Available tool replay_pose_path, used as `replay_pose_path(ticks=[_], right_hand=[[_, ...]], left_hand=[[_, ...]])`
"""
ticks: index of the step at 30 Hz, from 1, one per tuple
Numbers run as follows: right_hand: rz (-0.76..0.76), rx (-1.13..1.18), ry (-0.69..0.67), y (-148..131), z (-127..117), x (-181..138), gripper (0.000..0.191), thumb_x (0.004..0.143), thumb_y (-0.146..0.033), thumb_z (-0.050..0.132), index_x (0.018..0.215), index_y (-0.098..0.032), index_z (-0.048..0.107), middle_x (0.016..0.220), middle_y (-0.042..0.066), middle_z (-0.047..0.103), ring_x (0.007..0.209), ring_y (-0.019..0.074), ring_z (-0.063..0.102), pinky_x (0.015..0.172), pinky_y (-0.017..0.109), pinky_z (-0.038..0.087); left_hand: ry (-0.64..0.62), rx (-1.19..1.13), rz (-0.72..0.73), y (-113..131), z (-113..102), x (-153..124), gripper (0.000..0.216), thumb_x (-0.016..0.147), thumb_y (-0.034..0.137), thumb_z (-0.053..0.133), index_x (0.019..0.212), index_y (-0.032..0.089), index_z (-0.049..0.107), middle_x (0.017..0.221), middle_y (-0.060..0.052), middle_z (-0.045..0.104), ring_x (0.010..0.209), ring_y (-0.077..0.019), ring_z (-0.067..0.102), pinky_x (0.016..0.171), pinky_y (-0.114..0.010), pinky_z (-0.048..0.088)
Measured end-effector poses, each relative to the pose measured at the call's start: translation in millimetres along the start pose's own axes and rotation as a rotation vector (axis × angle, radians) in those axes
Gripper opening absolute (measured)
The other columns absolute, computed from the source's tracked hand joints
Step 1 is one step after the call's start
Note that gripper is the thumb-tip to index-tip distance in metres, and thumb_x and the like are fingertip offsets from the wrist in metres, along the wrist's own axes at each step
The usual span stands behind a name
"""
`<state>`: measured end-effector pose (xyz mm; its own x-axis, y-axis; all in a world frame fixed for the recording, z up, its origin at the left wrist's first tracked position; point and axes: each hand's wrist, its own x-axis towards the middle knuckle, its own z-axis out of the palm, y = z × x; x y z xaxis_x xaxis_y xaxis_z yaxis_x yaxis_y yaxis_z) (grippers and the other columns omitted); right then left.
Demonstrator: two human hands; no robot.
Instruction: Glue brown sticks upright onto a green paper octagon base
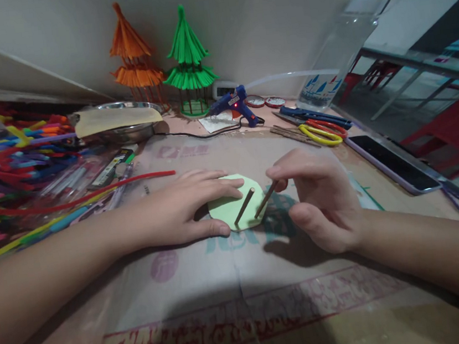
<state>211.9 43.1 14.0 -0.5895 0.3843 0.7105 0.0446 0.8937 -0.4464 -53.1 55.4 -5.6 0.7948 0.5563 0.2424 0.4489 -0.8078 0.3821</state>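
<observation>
A pale green disc (pixel 221 211) lies on the covered table, with two thin brown sticks standing up from it near its right and front edge. My left hand (pixel 191 203) rests flat with fingers stretched out, its fingertips over the disc and its thumb at the front rim. One stick (pixel 244 206) stands free and leans right. At the top of the other stick (pixel 264 201) are the index and middle fingertips of my right hand (pixel 320 200). The thumb of that hand is spread away from the stick, and the fingers are loosely curved.
Behind stand an orange tower (pixel 128 50), a green tower (pixel 186 49) and a blue glue gun (pixel 238 105). To the right are yellow-handled scissors (pixel 321 134), a phone (pixel 391 160) and a clear bottle (pixel 334 53). Colourful pipe cleaners (pixel 15 170) and a metal bowl (pixel 128 133) occupy the left.
</observation>
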Motion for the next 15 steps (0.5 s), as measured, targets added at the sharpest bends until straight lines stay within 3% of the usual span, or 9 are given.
replay_pose_path(ticks=[8, 12, 15], right_hand=[[0.218, 0.136, 0.076, 5, 4, -5, 0.033, 0.1, -0.038, 0.055, 0.132, -0.028, 0.052, 0.103, 0.004, 0.056, 0.091, 0.0195, 0.055, 0.084, 0.039, 0.048], [0.382, 0.152, 0.062, 14, 3, -3, 0.033, 0.104, -0.044, 0.048, 0.131, -0.026, 0.049, 0.102, 0.004, 0.055, 0.094, 0.019, 0.055, 0.087, 0.038, 0.047], [0.474, 0.16, 0.035, 17, 3, -2, 0.038, 0.104, -0.05, 0.044, 0.13, -0.024, 0.048, 0.102, 0.005, 0.055, 0.093, 0.0186, 0.058, 0.086, 0.037, 0.049]], left_hand=[[-0.016, 0.007, -0.013, -2, -1, 0, 0.048, 0.096, 0.051, 0.06, 0.14, 0.032, 0.057, 0.157, -0.006, 0.047, 0.15, -0.0318, 0.034, 0.119, -0.053, 0.033], [0.077, 0.027, -0.016, -6, -1, 2, 0.032, 0.1, 0.04, 0.057, 0.127, 0.026, 0.067, 0.15, -0.01, 0.054, 0.141, -0.0296, 0.046, 0.118, -0.052, 0.036], [0.106, 0.042, -0.027, -8, -1, 3, 0.03, 0.101, 0.034, 0.054, 0.126, 0.023, 0.067, 0.14, -0.011, 0.061, 0.133, -0.0269, 0.053, 0.113, -0.048, 0.041]])
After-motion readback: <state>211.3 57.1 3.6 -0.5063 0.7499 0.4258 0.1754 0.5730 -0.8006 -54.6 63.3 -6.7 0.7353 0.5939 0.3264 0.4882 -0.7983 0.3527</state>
